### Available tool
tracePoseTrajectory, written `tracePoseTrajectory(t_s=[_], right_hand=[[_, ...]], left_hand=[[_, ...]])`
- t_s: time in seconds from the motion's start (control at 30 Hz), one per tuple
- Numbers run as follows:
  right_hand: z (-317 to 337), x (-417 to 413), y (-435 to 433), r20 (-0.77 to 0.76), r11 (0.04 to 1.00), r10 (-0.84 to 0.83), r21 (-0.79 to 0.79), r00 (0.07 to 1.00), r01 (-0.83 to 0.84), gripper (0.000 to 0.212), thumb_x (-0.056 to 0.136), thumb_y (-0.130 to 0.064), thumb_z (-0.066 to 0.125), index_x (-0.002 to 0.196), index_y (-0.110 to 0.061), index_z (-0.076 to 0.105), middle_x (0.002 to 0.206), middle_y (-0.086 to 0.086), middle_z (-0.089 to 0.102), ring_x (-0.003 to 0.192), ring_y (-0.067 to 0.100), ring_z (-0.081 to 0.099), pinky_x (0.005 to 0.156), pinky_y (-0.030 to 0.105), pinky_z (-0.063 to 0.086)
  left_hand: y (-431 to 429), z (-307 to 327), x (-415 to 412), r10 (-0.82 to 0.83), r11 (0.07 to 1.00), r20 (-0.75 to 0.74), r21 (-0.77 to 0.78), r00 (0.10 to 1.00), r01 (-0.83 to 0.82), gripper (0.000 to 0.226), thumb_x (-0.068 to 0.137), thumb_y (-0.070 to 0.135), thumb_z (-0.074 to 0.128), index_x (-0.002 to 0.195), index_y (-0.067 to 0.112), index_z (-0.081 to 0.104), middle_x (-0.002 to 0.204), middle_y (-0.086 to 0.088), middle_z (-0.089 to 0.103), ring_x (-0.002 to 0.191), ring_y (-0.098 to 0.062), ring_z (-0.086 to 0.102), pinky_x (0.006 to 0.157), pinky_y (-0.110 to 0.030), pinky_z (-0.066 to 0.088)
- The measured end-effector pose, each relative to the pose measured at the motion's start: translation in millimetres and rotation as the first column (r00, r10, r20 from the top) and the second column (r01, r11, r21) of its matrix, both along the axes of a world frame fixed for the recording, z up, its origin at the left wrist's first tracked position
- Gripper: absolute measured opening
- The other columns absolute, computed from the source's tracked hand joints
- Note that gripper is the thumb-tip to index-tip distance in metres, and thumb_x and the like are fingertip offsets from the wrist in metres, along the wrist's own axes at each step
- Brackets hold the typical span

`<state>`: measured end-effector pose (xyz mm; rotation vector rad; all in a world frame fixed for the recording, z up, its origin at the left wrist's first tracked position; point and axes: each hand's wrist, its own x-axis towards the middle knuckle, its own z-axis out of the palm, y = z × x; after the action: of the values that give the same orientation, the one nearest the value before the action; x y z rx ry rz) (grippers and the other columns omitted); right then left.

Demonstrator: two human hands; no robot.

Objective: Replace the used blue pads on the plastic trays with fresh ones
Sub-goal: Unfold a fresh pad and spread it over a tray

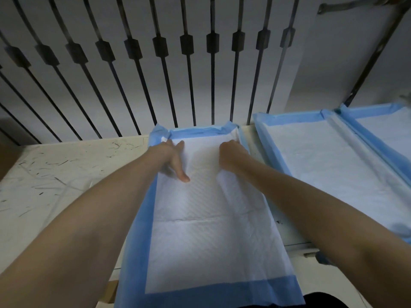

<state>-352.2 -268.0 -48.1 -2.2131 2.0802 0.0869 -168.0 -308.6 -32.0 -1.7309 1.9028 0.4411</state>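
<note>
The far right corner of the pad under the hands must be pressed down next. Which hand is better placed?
The right hand: its curled fingers are at that corner of the pad, while the left hand lies flat near the far left corner.

Blue-edged white pad (206, 230) flat in tray, far corners upturned.

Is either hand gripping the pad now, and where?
Left hand presses flat on the blue-edged pad, far-left corner, holding nothing. Right hand curls at its far-right corner; grip unclear.

Dark bars (164, 63) stood against a pale wall (333, 63). Below them lay a scratched white table (55, 174). The light was dim.
</note>
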Motion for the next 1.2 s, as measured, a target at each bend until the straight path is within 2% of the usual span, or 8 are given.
tracePoseTrajectory(t_s=[0.13,0.27,0.37,0.6,0.73,0.87,1.07,1.2], right_hand=[[-8,6,23,-0.097,0.994,0.036,0.109,0.995,-0.026,0.027,0.091,-0.010,0.043,0.112,0.000,0.056,0.116,0.018,0.059,0.108,0.034,0.057,0.099,0.042,0.042],[-22,2,35,0.006,0.982,-0.067,0.177,0.998,0.065,0.060,0.094,-0.014,0.044,0.144,0.004,0.016,0.149,0.033,0.014,0.139,0.044,0.019,0.113,0.047,0.027],[-21,5,39,0.048,0.976,-0.113,0.195,0.992,0.102,0.065,0.095,-0.011,0.041,0.149,-0.002,0.006,0.153,0.030,0.001,0.143,0.042,0.009,0.115,0.048,0.023],[-13,4,59,0.051,0.986,-0.086,0.145,0.995,0.078,0.063,0.096,-0.014,0.037,0.149,-0.001,0.006,0.153,0.030,0.003,0.143,0.042,0.010,0.117,0.044,0.017],[-11,7,90,0.052,0.990,-0.038,0.135,0.998,0.031,0.062,0.095,-0.014,0.034,0.149,-0.001,0.007,0.154,0.029,0.001,0.145,0.038,0.005,0.120,0.043,0.007],[-3,11,126,0.029,0.983,0.001,0.184,1.000,-0.006,0.055,0.092,-0.008,0.039,0.143,0.002,0.019,0.146,0.033,0.017,0.136,0.047,0.020,0.115,0.046,0.014],[18,6,196,-0.088,0.936,0.087,0.348,0.992,-0.051,0.042,0.098,-0.004,0.035,0.137,0.008,0.028,0.134,0.030,0.036,0.124,0.044,0.039,0.105,0.043,0.030],[24,-1,211,-0.145,0.931,0.184,0.344,0.972,-0.125,0.040,0.098,-0.001,0.035,0.137,0.008,0.029,0.136,0.027,0.038,0.125,0.041,0.041,0.103,0.040,0.032]], left_hand=[[7,1,-5,-0.030,0.997,0.032,-0.066,0.999,0.032,0.140,0.052,0.068,0.079,0.151,0.026,-0.012,0.160,-0.007,-0.001,0.145,-0.030,0.017,0.115,-0.053,0.022],[32,9,-10,-0.070,0.985,0.032,-0.158,0.997,0.074,0.107,0.066,0.064,0.073,0.148,0.020,0.021,0.144,-0.003,0.039,0.133,-0.026,0.039,0.111,-0.054,0.024],[60,12,-11,-0.117,0.954,0.055,-0.270,0.992,0.127,0.068,0.074,0.053,0.068,0.129,0.019,0.045,0.124,0.001,0.055,0.120,-0.022,0.050,0.110,-0.056,0.019],[129,16,-3,-0.140,0.943,0.183,-0.273,0.973,0.187,0.038,0.077,0.022,0.064,0.113,0.017,0.054,0.111,-0.002,0.055,0.125,-0.027,0.038,0.113,-0.060,0.005],[161,20,14,-0.115,0.988,0.117,-0.092,0.986,0.126,0.069,0.070,0.051,0.071,0.124,0.015,0.048,0.128,-0.003,0.045,0.139,-0.028,0.013,0.110,-0.066,0.004],[173,25,22,-0.108,0.994,0.128,0.030,0.986,0.105,0.127,0.065,0.060,0.076,0.151,0.007,0.000,0.159,0.000,0.000,0.144,-0.027,-0.021,0.111,-0.067,-0.001],[177,22,13,-0.086,0.996,0.190,0.028,0.978,0.082,0.133,0.063,0.061,0.078,0.150,0.005,-0.006,0.159,0.001,-0.007,0.143,-0.028,-0.025,0.110,-0.068,-0.004],[182,22,12,-0.084,0.996,0.193,0.018,0.978,0.082,0.119,0.065,0.056,0.078,0.150,0.008,0.010,0.157,-0.001,0.003,0.143,-0.030,-0.021,0.110,-0.067,-0.003]])
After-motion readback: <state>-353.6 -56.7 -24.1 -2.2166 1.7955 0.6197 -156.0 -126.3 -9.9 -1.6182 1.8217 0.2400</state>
